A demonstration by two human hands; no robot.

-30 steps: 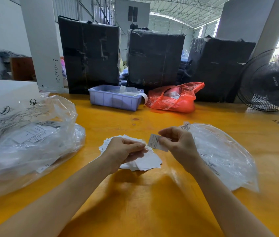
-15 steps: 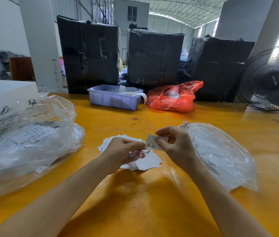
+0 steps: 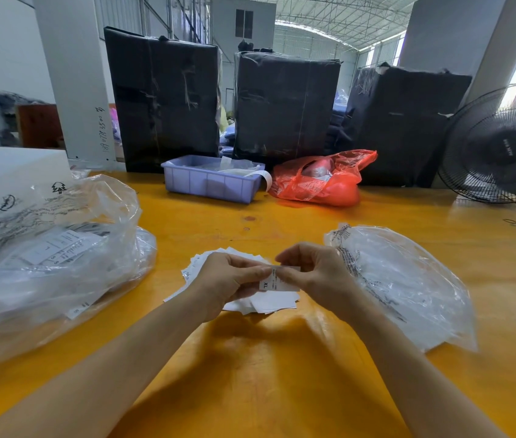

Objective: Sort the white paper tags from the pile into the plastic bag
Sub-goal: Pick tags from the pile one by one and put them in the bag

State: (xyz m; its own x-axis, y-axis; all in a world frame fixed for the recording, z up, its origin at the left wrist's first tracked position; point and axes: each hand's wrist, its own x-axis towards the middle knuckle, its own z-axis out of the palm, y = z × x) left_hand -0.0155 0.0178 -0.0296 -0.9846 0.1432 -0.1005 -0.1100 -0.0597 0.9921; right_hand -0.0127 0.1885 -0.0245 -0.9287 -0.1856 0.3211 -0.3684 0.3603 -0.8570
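A pile of white paper tags lies on the yellow table in front of me, partly hidden under my hands. Both hands meet just above it. My left hand and my right hand pinch one white tag marked XL between their fingertips. A clear plastic bag with black print lies flat on the table just right of my right hand.
A big crumpled clear bag holding printed labels fills the left side. At the back stand a lilac plastic tray, a red plastic bag, three black-wrapped bales and a black fan at the right.
My hands have come together: the right hand brought its tag leftward and lower over the pile, and the left hand rose off the pile and now pinches the same tag.
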